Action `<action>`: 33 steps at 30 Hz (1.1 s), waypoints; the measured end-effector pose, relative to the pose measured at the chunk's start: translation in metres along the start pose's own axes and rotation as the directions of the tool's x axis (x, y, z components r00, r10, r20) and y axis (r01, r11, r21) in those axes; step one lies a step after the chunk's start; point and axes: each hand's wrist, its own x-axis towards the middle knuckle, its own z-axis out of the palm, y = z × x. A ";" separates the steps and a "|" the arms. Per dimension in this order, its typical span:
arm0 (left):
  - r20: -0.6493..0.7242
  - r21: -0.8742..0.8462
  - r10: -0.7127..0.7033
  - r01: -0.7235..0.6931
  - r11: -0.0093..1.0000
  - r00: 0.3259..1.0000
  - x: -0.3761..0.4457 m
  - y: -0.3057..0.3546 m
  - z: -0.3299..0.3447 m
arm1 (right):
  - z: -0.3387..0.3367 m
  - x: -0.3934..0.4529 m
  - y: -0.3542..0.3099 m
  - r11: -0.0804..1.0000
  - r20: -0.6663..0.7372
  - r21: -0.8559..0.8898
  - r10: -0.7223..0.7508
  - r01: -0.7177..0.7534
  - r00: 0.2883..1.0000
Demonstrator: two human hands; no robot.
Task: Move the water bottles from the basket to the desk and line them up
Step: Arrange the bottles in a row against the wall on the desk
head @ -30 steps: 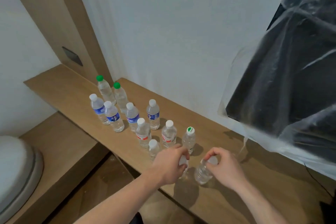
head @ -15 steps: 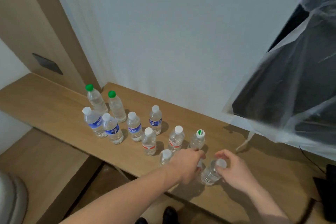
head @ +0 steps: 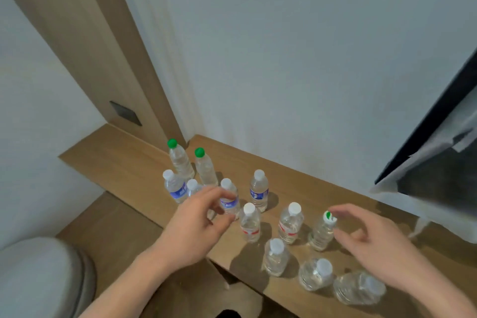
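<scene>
Several small water bottles stand in rows on the wooden desk (head: 296,188). Two green-capped bottles (head: 180,160) are farthest back; blue-labelled ones (head: 259,192) come in front of them, then red-labelled ones (head: 249,223). Two clear bottles (head: 315,275) (head: 358,289) stand nearest the front edge. My left hand (head: 196,222) hovers with its fingers apart over the blue-labelled bottles, holding nothing. My right hand (head: 371,242) is open beside a bottle with a green-and-white cap (head: 322,231), not gripping it. No basket is in view.
A plastic-wrapped dark screen (head: 438,162) hangs over the desk at the right. A lower wooden step (head: 108,230) lies left of the desk, and a white toilet lid (head: 38,279) sits at the bottom left. The wall runs close behind the bottles.
Both hands have let go of the two front bottles and risen. The left hand moved back over the blue-labelled row, the right to the green-and-white cap. The camera tilted.
</scene>
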 end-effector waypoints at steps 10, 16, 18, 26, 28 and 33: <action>-0.227 0.174 -0.154 0.196 0.965 0.962 0.081 -0.101 -0.117 | 0.038 0.071 -0.112 0.973 0.038 -0.032 -0.226 0.227 0.973; -0.106 0.358 -0.178 0.205 0.911 0.978 0.163 -0.197 -0.145 | 0.097 0.164 -0.174 0.973 0.040 -0.068 -0.219 0.221 0.975; -0.023 0.408 -0.191 0.183 0.895 0.981 0.189 -0.229 -0.146 | 0.123 0.203 -0.194 0.974 0.018 -0.095 -0.203 0.204 0.979; 0.232 0.573 -0.197 0.029 0.819 0.952 0.254 -0.296 -0.126 | 0.214 0.301 -0.239 0.963 0.097 -0.256 -0.056 0.079 0.994; 0.270 0.599 -0.166 -0.031 0.800 0.948 0.263 -0.305 -0.121 | 0.228 0.314 -0.242 0.956 0.095 -0.290 -0.020 0.047 0.995; 0.329 0.581 -0.066 -0.147 0.800 0.942 0.279 -0.314 -0.110 | 0.245 0.334 -0.241 0.934 0.072 -0.353 0.077 -0.046 0.994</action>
